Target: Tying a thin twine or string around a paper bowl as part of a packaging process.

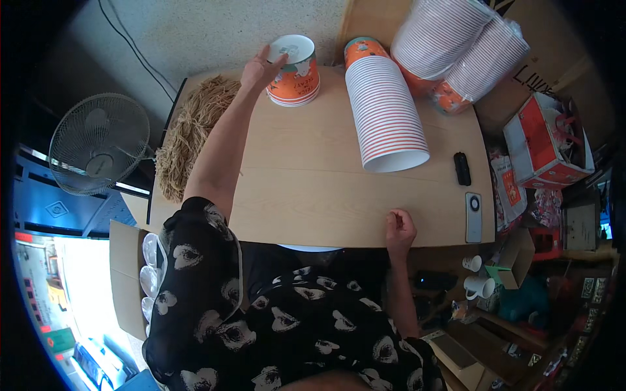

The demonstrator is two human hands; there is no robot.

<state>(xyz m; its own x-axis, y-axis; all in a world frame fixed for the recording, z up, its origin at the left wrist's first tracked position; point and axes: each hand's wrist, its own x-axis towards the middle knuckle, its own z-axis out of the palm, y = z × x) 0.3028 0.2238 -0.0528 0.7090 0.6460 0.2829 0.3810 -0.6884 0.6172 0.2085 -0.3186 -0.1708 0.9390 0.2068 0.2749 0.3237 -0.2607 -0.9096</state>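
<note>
At the far edge of the table, my left hand (259, 70) touches an upside-down orange paper bucket (292, 78) with a white base. Its fingers are spread over the bucket's left edge, and more white rims show at the bottom, so several seem nested. My right hand (400, 229) rests at the near table edge with its fingers curled closed; whether anything is inside is hidden. Right of the middle lies a long stack of nested white paper buckets (388, 114), its open mouth toward me and an orange bucket at its far end.
Tan shredded filler (202, 133) heaps along the left table edge, beside a fan (100, 146). Wrapped bucket stacks (443, 39) stand back right. A black object (462, 169) and a phone-like slab (473, 218) lie at the right edge. A red-white carton (548, 140) sits beyond.
</note>
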